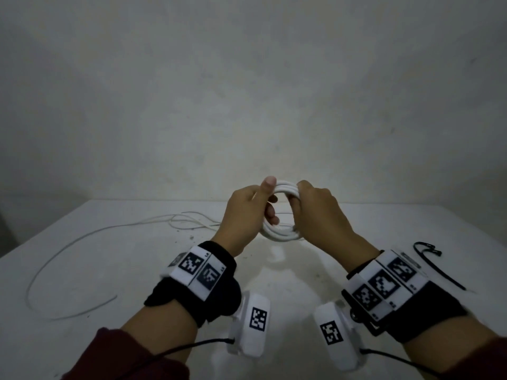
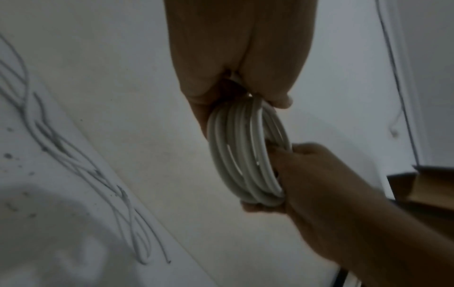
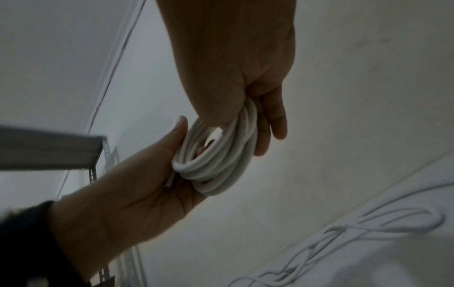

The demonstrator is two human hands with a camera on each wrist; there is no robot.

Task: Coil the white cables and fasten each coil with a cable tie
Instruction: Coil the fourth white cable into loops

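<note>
A thick white cable wound into a round coil point(image 1: 282, 212) point(image 2: 245, 155) point(image 3: 218, 155) is held upright above the white table point(image 1: 301, 275) between both hands. My left hand point(image 1: 248, 212) point(image 2: 236, 81) point(image 3: 157, 170) grips its left side, thumb up along the top, fingers through the ring. My right hand point(image 1: 315, 209) point(image 2: 307, 174) point(image 3: 245, 97) is curled round its right side. A black cable tie point(image 1: 436, 264) lies on the table right of my right wrist. A thin loose white cable point(image 1: 82, 259) point(image 2: 73, 165) point(image 3: 368, 233) sprawls over the table's left part.
The table's back edge meets a plain wall point(image 1: 247, 91) just beyond the hands. A metal shelf rail point(image 3: 49, 147) shows in the right wrist view and a brown box-like object point(image 2: 422, 186) in the left wrist view. Small dark specks dot the tabletop.
</note>
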